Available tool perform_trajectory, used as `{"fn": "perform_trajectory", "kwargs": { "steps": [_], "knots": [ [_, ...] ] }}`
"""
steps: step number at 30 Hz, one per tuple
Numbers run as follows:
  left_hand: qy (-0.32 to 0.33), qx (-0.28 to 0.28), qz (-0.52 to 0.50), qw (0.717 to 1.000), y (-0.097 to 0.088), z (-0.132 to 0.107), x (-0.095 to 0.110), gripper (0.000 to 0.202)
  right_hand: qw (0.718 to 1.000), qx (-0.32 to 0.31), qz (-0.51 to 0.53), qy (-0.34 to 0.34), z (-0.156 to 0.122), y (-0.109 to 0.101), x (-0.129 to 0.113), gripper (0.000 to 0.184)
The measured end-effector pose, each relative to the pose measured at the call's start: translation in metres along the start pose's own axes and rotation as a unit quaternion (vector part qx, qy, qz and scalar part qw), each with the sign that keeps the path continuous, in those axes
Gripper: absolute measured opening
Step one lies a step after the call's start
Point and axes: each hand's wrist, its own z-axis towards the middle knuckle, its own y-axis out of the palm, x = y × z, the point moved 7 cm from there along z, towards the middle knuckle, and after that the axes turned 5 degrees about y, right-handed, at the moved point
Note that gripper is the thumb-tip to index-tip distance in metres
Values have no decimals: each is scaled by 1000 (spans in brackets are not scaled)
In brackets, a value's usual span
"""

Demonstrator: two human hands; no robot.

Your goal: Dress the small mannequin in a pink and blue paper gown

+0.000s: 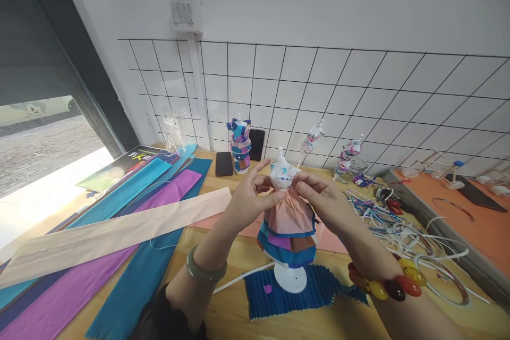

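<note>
Sleeve [167, 321] cut off, left hand [249, 201] and right hand [323, 201] hiding mannequin [283, 172] waist

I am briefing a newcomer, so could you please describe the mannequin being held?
On the wooden table lies a pleated blue paper; on it stands the mannequin, pinched between left hand and right hand. Unlike the other mannequins by the gridded wall, it wears a wide peach skirt over blue layers.

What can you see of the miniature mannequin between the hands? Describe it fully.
The miniature mannequin stands upright on a round white base, which rests on pleated blue crepe paper. Its white bust carries blue and pink smudges. A layered paper skirt, peach over blue, purple and brown tiers, flares from its waist. The left hand and right hand pinch it at the waist.
</note>
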Motion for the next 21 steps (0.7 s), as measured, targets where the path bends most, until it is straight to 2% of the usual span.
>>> {"fn": "perform_trajectory", "kwargs": {
  "steps": [4, 7, 15, 18, 21],
  "knots": [
    [36, 25, 67, 997, -2, 0, 2, 80, 999, 28, -26, -14, 0, 2, -2, 32],
    [44, 22, 94, 994, -1, -1, 4, 78, 999, 40, -28, -10, 1, 5, -1, 29],
    [15, -26, 26, 999, 0, 1, 5, 81, 999, 33, 8, 33, 2, -5, 12, 39],
    [44, 26, 61, 997, -12, 4, 6, 76, 996, 73, -2, 43, -4, -22, 20, 45],
    [67, 102, 119, 985, -25, 5, 4, 73, 986, 151, -53, 53, -21, -44, 27, 37]
  ]
}}
